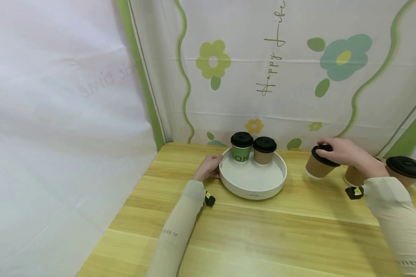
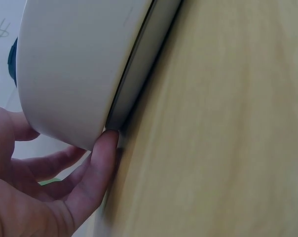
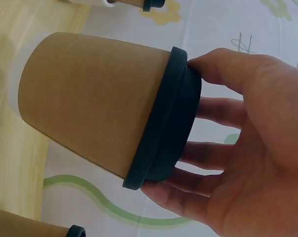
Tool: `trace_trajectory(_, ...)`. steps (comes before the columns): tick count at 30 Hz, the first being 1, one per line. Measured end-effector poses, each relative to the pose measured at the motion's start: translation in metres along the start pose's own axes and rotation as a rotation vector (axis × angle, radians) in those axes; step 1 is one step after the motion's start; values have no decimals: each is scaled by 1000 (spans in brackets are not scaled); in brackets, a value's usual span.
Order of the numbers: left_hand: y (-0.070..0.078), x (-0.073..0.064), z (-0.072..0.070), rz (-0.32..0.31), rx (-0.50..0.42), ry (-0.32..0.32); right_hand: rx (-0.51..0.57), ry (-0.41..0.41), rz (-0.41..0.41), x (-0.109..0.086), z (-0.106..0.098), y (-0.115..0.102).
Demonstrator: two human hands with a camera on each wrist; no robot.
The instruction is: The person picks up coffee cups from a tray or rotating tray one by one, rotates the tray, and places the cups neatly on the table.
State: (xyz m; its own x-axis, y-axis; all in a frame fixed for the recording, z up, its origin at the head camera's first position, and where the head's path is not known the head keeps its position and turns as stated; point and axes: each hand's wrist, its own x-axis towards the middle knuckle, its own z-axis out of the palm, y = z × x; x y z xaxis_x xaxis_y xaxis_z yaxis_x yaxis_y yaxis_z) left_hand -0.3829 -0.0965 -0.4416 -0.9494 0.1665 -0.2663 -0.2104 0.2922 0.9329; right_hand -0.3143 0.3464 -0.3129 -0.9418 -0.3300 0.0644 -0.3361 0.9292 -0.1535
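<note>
My right hand (image 1: 350, 154) grips a brown paper coffee cup (image 1: 317, 166) by its black lid (image 3: 164, 128), fingers and thumb spread round the lid's edge. This cup tilts over the right part of the table. At the left side of a round white tray (image 1: 253, 194), my left hand (image 1: 208, 168) holds the wall, one fingertip tucked at its bottom edge in the left wrist view. Standing at the back of the tray are a green lidded cup (image 1: 240, 153) with lettering and a smaller brown lidded cup (image 1: 263, 157).
Two more brown cups stand at the right: one (image 1: 353, 176) partly hidden behind my right wrist, the other a black-lidded cup (image 1: 403, 179) beyond it. A patterned white curtain (image 1: 291, 111) hangs along the back edge of the wooden table (image 1: 263, 238).
</note>
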Motion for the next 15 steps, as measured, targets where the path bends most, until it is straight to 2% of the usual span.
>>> trace_trajectory(15,0,-2,0,-11,4,0,-51,14,-15,0,17,18)
